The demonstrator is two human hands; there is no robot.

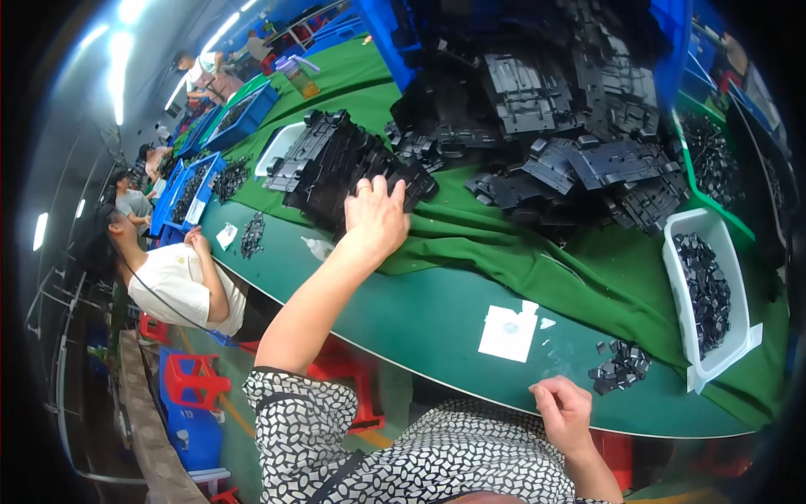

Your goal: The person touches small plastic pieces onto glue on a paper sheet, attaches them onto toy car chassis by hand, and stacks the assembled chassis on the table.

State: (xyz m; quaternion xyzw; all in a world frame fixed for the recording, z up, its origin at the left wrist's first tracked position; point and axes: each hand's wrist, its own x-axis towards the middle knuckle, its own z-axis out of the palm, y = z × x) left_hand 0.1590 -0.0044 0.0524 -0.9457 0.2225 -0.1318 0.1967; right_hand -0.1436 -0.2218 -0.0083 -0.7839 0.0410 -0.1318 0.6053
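Panels (312, 160) look light, stiff, likely slick, best gripped by edges; left hand (376, 220) rests fingers-spread on them, right hand (567, 413) curled, contents unclear.

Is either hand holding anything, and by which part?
Cannot be told: the left hand is at black plastic parts, the right hand is curled, any grip hidden.

smooth green worktop (420, 319) | far side: 1 rumpled green cloth (495, 260) | front: 1 square white sheet (507, 333), small white scraps (547, 322) just beside | right of sheet: 1 loose heap of small black plastic pieces (621, 367) | left: 1 white crumpled scrap (226, 236), 1 small cluster of black pieces (253, 235), 1 small translucent bottle (318, 247)
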